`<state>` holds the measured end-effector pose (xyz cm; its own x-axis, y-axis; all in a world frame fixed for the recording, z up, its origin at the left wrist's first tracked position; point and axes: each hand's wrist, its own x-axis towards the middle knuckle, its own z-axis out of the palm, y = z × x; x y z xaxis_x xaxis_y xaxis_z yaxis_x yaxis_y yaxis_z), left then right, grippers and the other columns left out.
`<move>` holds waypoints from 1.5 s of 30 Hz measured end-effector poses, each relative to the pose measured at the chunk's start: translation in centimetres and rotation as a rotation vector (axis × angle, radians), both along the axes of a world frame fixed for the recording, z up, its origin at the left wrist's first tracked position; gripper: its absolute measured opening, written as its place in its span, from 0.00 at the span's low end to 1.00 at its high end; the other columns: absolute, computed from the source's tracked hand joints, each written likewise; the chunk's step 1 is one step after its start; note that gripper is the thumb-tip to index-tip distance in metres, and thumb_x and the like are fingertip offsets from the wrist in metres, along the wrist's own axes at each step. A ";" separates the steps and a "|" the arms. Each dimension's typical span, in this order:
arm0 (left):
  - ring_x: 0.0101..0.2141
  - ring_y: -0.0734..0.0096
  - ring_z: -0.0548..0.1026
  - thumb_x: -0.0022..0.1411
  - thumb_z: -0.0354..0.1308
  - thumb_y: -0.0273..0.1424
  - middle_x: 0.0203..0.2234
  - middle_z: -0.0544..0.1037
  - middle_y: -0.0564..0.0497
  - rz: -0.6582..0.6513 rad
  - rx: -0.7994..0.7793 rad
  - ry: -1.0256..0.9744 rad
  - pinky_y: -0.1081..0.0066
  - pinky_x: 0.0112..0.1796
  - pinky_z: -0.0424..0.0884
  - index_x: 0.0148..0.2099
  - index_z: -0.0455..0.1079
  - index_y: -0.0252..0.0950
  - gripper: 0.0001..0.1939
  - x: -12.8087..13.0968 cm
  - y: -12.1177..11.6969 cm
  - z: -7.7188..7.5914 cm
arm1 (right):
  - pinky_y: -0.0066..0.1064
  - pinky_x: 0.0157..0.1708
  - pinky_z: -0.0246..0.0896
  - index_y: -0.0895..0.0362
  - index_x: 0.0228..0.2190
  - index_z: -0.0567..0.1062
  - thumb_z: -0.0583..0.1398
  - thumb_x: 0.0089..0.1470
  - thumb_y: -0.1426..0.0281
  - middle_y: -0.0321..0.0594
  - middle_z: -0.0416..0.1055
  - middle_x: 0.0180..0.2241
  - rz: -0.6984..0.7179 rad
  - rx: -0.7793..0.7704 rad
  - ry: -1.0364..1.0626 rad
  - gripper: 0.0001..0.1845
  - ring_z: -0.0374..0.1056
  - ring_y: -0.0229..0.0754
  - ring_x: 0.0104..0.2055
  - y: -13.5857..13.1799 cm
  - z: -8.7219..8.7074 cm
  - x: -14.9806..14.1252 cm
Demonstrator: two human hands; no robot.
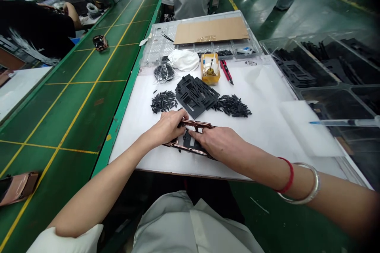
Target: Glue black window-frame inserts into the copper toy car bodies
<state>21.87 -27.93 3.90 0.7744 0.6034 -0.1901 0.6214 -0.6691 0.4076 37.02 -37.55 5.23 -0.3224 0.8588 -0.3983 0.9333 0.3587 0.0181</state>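
Observation:
A copper-coloured frame (199, 123) lies at the near side of the white worktable, with a black flat part (187, 140) inside it. My left hand (170, 126) is closed around the frame's left end. Over the right end lies my right hand (222, 141), gripping the frame while its fingers reach inward onto the black part. Its fingertips are partly hidden. Just beyond the frame sits a stack of black rectangular plates (194, 95). Small black strips are heaped to its left (164, 101) and to its right (233, 106).
Behind the plates are a bag of black parts (164, 73), a white cloth (184, 60), a yellow container (210, 72) and a red cutter knife (227, 72). Cardboard (212, 31) lies on a clear tray. Divided bins (323, 59) stand right; a green conveyor (74, 114) runs left. Other people are nearby.

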 end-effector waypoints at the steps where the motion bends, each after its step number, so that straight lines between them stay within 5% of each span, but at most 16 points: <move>1: 0.39 0.63 0.72 0.56 0.53 0.23 0.35 0.75 0.50 0.000 -0.002 -0.002 0.68 0.37 0.64 0.44 0.66 0.36 0.12 0.0 0.0 0.0 | 0.36 0.24 0.69 0.60 0.58 0.64 0.53 0.56 0.82 0.48 0.72 0.31 -0.002 0.004 0.008 0.28 0.72 0.52 0.31 0.0 0.0 0.0; 10: 0.38 0.64 0.73 0.56 0.54 0.25 0.35 0.76 0.51 -0.015 -0.003 -0.014 0.69 0.37 0.65 0.44 0.66 0.37 0.12 0.0 0.5 -0.5 | 0.31 0.22 0.64 0.62 0.55 0.68 0.53 0.55 0.84 0.49 0.73 0.31 -0.007 0.009 0.026 0.26 0.73 0.51 0.31 0.5 0.1 -0.1; 15: 0.38 0.63 0.74 0.54 0.55 0.25 0.36 0.76 0.50 -0.022 -0.005 -0.023 0.69 0.39 0.67 0.45 0.65 0.37 0.14 0.1 0.8 -0.4 | 0.25 0.22 0.52 0.56 0.47 0.74 0.55 0.53 0.85 0.40 0.73 0.28 0.120 0.029 0.117 0.23 0.71 0.42 0.27 0.3 1.2 1.8; 17: 0.38 0.63 0.74 0.54 0.55 0.25 0.36 0.76 0.50 -0.030 -0.017 -0.034 0.69 0.38 0.67 0.46 0.65 0.37 0.15 0.0 1.1 -0.4 | 0.26 0.24 0.52 0.53 0.47 0.74 0.55 0.55 0.83 0.36 0.73 0.30 0.146 0.111 0.277 0.21 0.70 0.39 0.28 0.0 1.9 3.3; 21: 0.37 0.66 0.74 0.53 0.55 0.26 0.36 0.76 0.51 -0.079 -0.067 -0.068 0.71 0.38 0.67 0.48 0.64 0.38 0.18 -0.2 2.0 -0.9 | 0.26 0.29 0.55 0.52 0.52 0.69 0.55 0.63 0.68 0.37 0.73 0.39 -0.021 0.367 0.435 0.16 0.70 0.41 0.35 0.2 2.3 5.6; 26: 0.35 0.67 0.74 0.51 0.57 0.28 0.34 0.77 0.53 -0.123 -0.141 -0.053 0.72 0.35 0.67 0.49 0.63 0.38 0.21 0.3 3.2 -0.9 | 0.25 0.22 0.47 0.53 0.43 0.74 0.54 0.65 0.62 0.33 0.72 0.26 -0.100 0.035 0.484 0.12 0.66 0.37 0.25 1.9 0.6 5.9; 32: 0.42 0.67 0.73 0.53 0.58 0.30 0.42 0.75 0.50 -0.141 -0.162 -0.090 0.72 0.41 0.68 0.50 0.64 0.37 0.21 0.8 3.5 1.7 | 0.25 0.25 0.51 0.56 0.37 0.74 0.50 0.66 0.63 0.33 0.71 0.27 -0.156 -0.044 0.679 0.16 0.65 0.36 0.26 2.0 -0.9 6.3; 38: 0.49 0.70 0.70 0.60 0.57 0.31 0.48 0.72 0.51 0.186 -0.011 -0.571 0.71 0.50 0.65 0.51 0.67 0.39 0.16 -2.9 1.4 4.4 | 0.25 0.29 0.56 0.58 0.36 0.75 0.49 0.66 0.60 0.36 0.72 0.30 -0.238 -0.068 0.864 0.19 0.66 0.37 0.29 1.0 -1.6 7.2; 45: 0.45 0.69 0.72 0.58 0.62 0.31 0.44 0.74 0.51 0.633 -0.079 -0.951 0.69 0.47 0.67 0.49 0.69 0.43 0.15 -8.7 -4.4 1.5 | 0.26 0.31 0.57 0.59 0.38 0.75 0.50 0.66 0.59 0.37 0.73 0.31 -0.296 -0.031 0.992 0.20 0.67 0.38 0.31 -0.5 -2.1 6.8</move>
<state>13.16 -32.31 5.35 0.1864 0.9487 0.2555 0.2556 -0.2980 0.9197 43.79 -38.00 3.10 -0.2947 0.9512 -0.0917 0.5742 0.0996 -0.8127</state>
